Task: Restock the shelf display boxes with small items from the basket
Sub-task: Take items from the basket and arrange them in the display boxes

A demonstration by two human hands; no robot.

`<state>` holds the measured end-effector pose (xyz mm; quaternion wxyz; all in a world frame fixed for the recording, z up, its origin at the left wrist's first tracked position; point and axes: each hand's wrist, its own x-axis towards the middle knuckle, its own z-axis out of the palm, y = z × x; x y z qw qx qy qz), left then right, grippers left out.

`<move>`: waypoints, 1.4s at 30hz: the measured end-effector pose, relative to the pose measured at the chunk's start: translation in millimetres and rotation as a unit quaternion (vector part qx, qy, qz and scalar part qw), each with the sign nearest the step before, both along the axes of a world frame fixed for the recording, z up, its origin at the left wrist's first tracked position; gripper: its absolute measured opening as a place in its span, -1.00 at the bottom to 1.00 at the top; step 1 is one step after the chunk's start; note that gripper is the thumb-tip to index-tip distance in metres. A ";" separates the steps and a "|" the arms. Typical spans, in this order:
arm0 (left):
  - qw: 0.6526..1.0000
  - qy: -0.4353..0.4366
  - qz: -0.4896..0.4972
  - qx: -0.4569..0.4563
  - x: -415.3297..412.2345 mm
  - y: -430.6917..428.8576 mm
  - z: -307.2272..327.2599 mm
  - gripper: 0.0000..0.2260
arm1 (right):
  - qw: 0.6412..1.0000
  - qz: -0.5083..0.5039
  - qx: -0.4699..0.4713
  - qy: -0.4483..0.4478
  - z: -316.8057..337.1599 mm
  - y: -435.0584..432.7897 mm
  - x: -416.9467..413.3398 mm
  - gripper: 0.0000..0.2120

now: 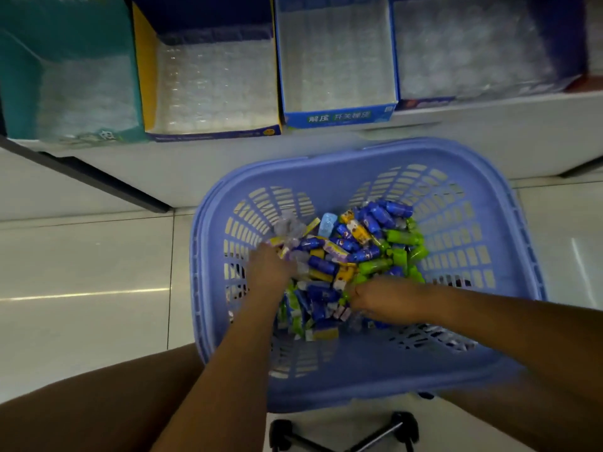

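Small items (346, 256): a loose heap on the basket floor, mixed together. Dark blue capsule-like pieces, bright green ones toward the right wall, yellow and purple wrapped bars, one pale blue piece, some clear wrappers. They are unsorted, so picking by kind means raking through.

Basket (359, 380): lilac plastic with slotted walls. It sits in front of the person's knees, likely so both arms can drop straight in.

Left hand (269, 267): inside the basket at the heap's left edge, fingertips pushed down among the wrapped bars. It is motion-blurred, so I cannot tell whether the fingers grip anything or only spread the pile.

Right hand (388, 300): inside the basket at the heap's near-right edge, knuckles up. The fingers are curled in tight on a few pieces, with green ones just beside the fingertips. Which pieces it has is hidden.

Judgement: this is the gathering stage. Nothing from the heap shows in the boxes yet.

Beyond the basket's far rim is a white shelf (456, 132) carrying four open display boxes side by side:
- Blue box (339, 117), printed front, straight beyond the far rim.
- Yellow-sided box (143, 76), beyond and to the left.
- Teal box (19, 93), furthest left.
- Dark blue box (424, 102), beyond and to the right.

Each shows only a clear moulded plastic liner, and the pockets are blurred.

Under the basket's near wall: a black frame (375, 435), partly seen. Left of the basket: pale floor tiles (81, 256).
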<state>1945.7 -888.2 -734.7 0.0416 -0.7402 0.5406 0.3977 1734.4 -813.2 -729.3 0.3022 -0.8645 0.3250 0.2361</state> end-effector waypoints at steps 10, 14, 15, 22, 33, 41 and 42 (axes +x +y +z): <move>0.994 0.001 -0.071 0.085 -17.4 18.9 -12.7 -0.54 | 0.998 0.044 -0.027 0.043 -21.3 15.9 35.6 -0.78; 0.997 -0.009 0.001 0.073 -21.8 15.6 -17.1 -0.45 | 0.939 -0.310 0.141 -0.037 3.0 -15.6 21.7 -0.83; 0.997 -0.008 0.013 0.077 -23.3 13.5 -18.5 -0.46 | 0.896 -0.406 0.160 -0.081 10.4 -27.7 20.1 -0.82; 0.986 0.088 0.107 0.088 -19.5 5.5 -27.8 -0.70 | 0.836 -0.530 0.103 0.101 23.8 -36.1 -13.5 -0.72; 0.997 0.044 0.014 -0.061 -12.9 -1.8 -26.2 -0.69 | 0.781 -0.533 0.206 0.252 -2.8 1.3 -11.0 -0.72; 0.992 -0.073 -0.095 -0.032 -7.2 -15.9 -41.0 -0.46 | 0.452 -0.741 0.392 -0.304 11.5 -63.3 15.3 -0.57; 0.988 -0.100 -0.113 -0.034 -7.5 -19.1 -42.0 -0.53 | 0.459 -0.737 0.384 -0.313 8.4 -71.0 26.8 -0.57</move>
